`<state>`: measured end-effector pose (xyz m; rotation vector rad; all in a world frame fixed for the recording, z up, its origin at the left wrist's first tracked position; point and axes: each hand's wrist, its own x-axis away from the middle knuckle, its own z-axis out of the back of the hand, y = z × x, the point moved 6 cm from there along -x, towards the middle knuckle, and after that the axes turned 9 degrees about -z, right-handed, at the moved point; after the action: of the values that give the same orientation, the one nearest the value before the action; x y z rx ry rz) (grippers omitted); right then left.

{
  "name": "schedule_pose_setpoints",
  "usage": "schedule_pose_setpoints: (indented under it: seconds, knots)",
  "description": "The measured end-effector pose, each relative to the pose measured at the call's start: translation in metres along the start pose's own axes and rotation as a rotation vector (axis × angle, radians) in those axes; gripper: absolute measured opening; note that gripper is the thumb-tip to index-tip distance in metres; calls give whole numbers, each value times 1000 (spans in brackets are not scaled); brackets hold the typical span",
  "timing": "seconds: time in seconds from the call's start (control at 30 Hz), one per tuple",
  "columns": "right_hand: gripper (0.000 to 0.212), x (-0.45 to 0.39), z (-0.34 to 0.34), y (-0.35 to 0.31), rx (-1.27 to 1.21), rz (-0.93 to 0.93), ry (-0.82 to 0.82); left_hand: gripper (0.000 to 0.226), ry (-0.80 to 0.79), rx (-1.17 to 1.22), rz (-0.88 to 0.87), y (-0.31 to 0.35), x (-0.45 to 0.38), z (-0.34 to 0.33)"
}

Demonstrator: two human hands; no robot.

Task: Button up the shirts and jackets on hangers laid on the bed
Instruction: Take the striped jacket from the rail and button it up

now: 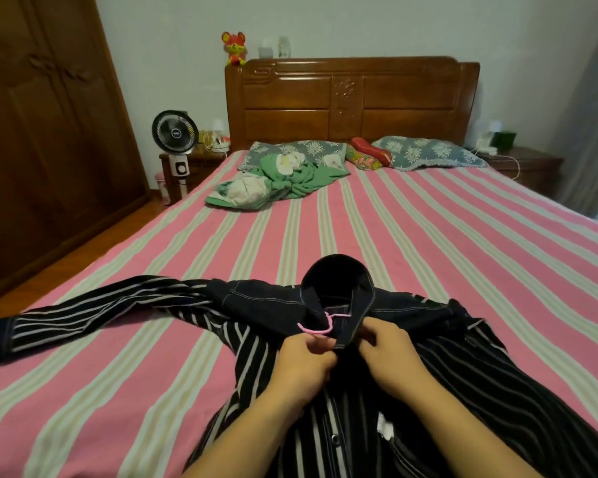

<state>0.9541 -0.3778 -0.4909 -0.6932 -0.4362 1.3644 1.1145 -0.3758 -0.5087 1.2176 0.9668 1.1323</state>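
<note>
A black jacket with white stripes (463,381) lies front-up on the pink striped bed (428,236), its dark denim collar (339,281) pointing toward the headboard. A pink hanger (320,326) sits inside the neck, its hook showing at the collar opening. My left hand (302,360) pinches the left front edge just below the collar. My right hand (390,353) pinches the right front edge opposite it. Both hands meet at the top of the placket. A dark button (334,437) shows lower on the placket, between my forearms. One sleeve (83,315) stretches out to the left.
A crumpled green garment (273,181) lies near the pillows (425,151) at the head of the bed. A fan (175,132) stands by the left nightstand, and a dark wooden wardrobe (49,132) fills the left side. The wooden headboard (353,98) stands at the far end.
</note>
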Motion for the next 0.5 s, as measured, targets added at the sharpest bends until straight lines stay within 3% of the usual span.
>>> schedule_pose_setpoints:
  seconds: [0.1, 0.17, 0.27, 0.4, 0.5]
  knots:
    - [36, -17, 7, -2, -22, 14, 24, 23, 76, -62, -96, 9, -17, -4]
    - [33, -18, 10, -5, -104, 30, 34, 25, 125, -269, -225, 18, -27, -1]
    - [30, -9, 4, -4, -172, 52, 32, 28, 100, -386, -292, 18, -32, 0]
    - [24, -2, 0, -14, -131, 151, 102, 24, 53, 139, -20, 6, -34, 9]
    - [21, 1, -1, -24, -77, 250, 148, 20, 14, 408, 175, -2, -33, 4]
